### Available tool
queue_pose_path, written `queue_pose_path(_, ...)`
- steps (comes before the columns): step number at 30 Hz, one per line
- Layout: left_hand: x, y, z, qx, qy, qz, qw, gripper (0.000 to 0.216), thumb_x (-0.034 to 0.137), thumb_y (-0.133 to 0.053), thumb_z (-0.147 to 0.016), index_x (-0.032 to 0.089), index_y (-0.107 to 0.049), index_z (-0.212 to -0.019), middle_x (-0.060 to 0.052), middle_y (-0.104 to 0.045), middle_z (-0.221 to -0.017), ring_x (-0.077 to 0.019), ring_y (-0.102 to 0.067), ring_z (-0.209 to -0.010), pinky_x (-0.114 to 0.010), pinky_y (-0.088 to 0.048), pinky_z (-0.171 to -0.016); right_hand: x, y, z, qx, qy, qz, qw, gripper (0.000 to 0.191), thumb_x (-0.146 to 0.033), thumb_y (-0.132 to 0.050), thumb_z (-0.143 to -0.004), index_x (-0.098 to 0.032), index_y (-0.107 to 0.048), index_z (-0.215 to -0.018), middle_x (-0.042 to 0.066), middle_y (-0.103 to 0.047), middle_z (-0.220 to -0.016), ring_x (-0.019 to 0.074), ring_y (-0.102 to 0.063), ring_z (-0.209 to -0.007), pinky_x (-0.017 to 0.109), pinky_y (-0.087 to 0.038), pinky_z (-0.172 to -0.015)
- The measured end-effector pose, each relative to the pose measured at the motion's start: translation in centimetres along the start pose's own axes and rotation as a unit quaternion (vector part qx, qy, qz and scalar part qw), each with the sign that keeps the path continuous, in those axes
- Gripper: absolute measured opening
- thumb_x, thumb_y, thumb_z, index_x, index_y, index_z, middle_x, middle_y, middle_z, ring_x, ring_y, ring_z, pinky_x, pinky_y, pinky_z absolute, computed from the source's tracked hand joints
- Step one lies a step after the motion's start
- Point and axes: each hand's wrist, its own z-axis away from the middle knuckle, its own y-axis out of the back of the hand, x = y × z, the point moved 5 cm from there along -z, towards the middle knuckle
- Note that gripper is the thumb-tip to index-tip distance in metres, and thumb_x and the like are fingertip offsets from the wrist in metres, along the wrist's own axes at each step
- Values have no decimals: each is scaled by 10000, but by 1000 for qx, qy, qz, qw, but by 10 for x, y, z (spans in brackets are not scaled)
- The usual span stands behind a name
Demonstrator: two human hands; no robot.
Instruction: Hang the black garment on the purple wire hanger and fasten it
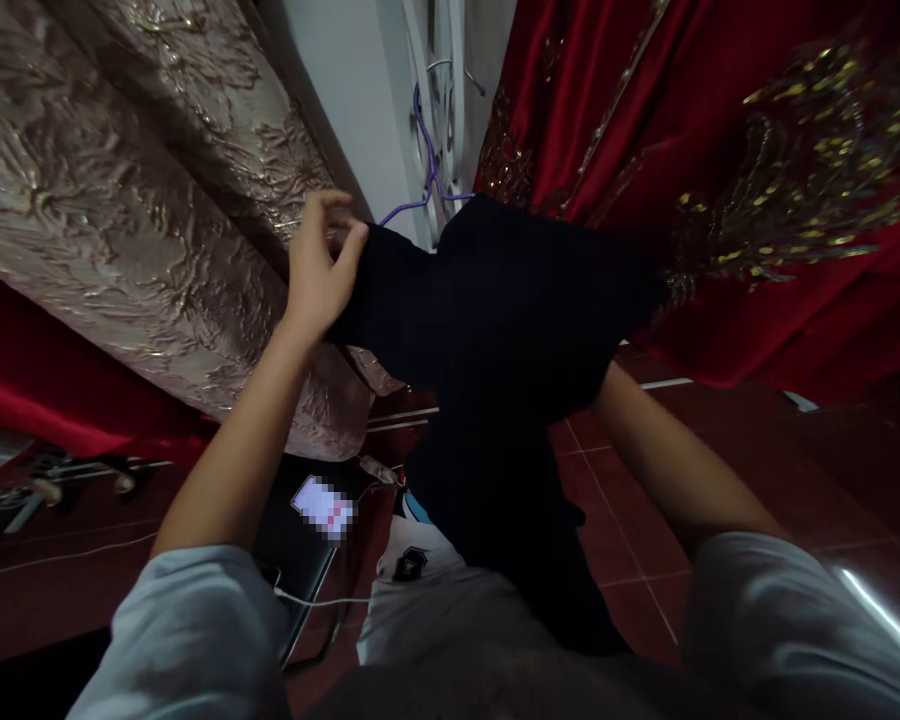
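A black garment (495, 330) hangs in front of me on a purple hanger (422, 170). My left hand (319, 265) pinches the garment's left shoulder, fingers closed on the cloth. The forearm of my right arm runs up under the black cloth, and the right hand itself is hidden behind the garment. The lower part of the garment drapes down toward my lap.
A gold brocade dress (120, 200) hangs at the left and a red embroidered dress (757, 180) at the right. A white wall and metal rack (435, 80) stand behind. A lit phone (322, 507) with a cable lies on a dark surface below. The floor has red tiles (795, 470).
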Motion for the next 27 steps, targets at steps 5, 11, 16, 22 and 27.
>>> queue_pose_path(5,-1,16,8,-8,22,-43,999,433,565,-622,-966,188,-636,-755,-14,-542,-677,-203,-618,-764,-345,-533,-848,3,8,-33,-37,-37,-51,997,727,-567,-233,-1077,-114,-759,-860,102,-730,-826,183,-662,-1067,344,-568,-916)
queue_pose_path(11,-6,-8,-8,-13,15,-67,998,382,520,-742,-890,184,-622,-752,-12,-555,-696,-204,-619,-768,-361,-524,-880,-55,-17,-64,-148,-5,-102,984,811,-588,-17,-1046,-196,-615,-1429,81,-732,-1228,192,-655,-1235,447,-514,-975)
queue_pose_path(16,-24,-5,-8,9,3,-19,1000,289,488,-687,-909,203,-673,-860,-55,-675,-870,-239,-659,-924,-409,-509,-970,-68,-24,-31,-242,23,-93,966,959,-814,-7,-954,-249,-738,-1212,77,-740,-1201,266,-665,-1234,510,-549,-963)
queue_pose_path(22,15,15,18,-17,-20,64,998,341,536,-672,-909,231,-678,-758,-60,-703,-880,-226,-675,-922,-439,-534,-980,-64,-56,25,-420,78,-122,896,851,-620,-767,-782,-276,-508,-1515,110,-468,-1583,353,-453,-1462,588,-388,-1206)
queue_pose_path(27,85,-7,31,-140,-42,176,974,481,649,-733,-852,245,-643,-605,-49,-706,-880,-261,-717,-995,-529,-436,-1198,-92,-99,64,-321,226,-8,919,1142,-372,-787,-736,-272,-134,-1667,90,-138,-1726,360,-99,-1612,602,-117,-1310)
